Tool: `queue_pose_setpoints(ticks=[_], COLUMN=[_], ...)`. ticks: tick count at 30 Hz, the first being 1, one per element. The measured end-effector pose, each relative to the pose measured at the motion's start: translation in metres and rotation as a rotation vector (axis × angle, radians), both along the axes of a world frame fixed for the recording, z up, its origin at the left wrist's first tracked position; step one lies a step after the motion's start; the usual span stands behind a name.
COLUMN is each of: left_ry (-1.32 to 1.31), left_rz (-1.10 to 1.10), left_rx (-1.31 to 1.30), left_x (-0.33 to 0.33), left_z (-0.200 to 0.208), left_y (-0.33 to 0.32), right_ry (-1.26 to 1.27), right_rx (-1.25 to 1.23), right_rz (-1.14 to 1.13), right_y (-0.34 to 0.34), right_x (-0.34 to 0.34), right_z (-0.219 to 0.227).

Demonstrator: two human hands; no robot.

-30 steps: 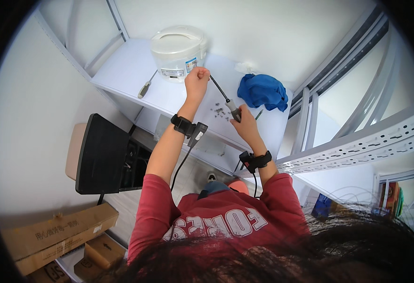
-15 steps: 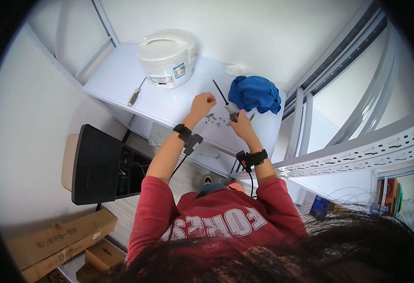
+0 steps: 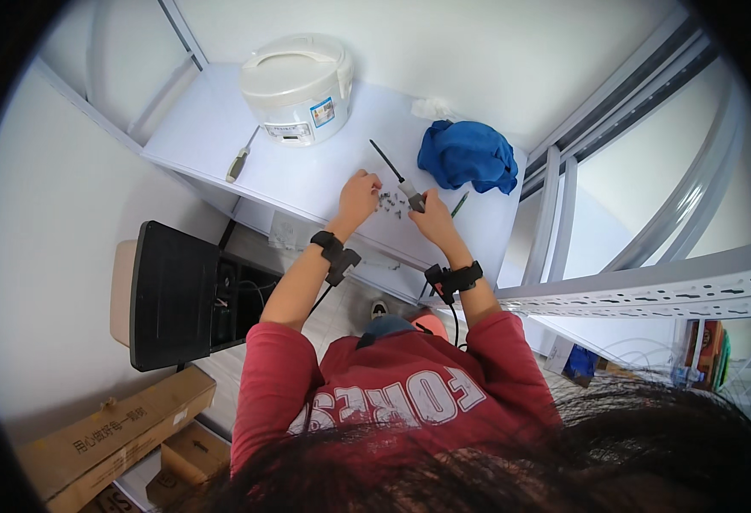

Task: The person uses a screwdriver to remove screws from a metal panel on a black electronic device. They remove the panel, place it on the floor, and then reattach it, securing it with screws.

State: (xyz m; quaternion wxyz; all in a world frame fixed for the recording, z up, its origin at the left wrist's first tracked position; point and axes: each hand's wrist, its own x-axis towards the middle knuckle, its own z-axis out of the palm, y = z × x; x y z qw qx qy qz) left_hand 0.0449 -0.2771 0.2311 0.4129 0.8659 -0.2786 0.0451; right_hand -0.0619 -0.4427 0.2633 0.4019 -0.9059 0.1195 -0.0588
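the held screwdriver (image 3: 406, 187) is grey and black, the cloth (image 3: 467, 156) blue.

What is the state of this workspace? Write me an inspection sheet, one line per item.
Surface: white tabletop, with things spread across it.
Work items: screwdriver in hand, tip pointing away from the person; small screws loose in a scatter between the hands.
Clutter: white rice cooker, upright, lid down; second screwdriver lying near it; blue cloth, bunched; slim green item, kind unclear.
Left hand: fingers curled beside the screws; contents cannot be told.
Right hand: grips the screwdriver's handle.
Cables: black cable below the right wrist.
Surroundings: long cardboard box at lower left; perforated white rail at right.
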Motion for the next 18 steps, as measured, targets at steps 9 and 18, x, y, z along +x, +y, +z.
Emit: queue_pose_setpoints(ticks=[9,18], left_ry=[0.016,-0.134], left_rz=[-0.035,0.064], left_rx=[0.109,-0.061], left_x=[-0.009,-0.006], left_z=[0.002,0.007], left_y=[0.000,-0.010], right_ry=[0.036,0.022], right_rx=[0.004,-0.034], right_rz=[0.018,-0.023], right_y=[0.003,-0.001], right_x=[0.000,-0.008], right_z=[0.003,0.005])
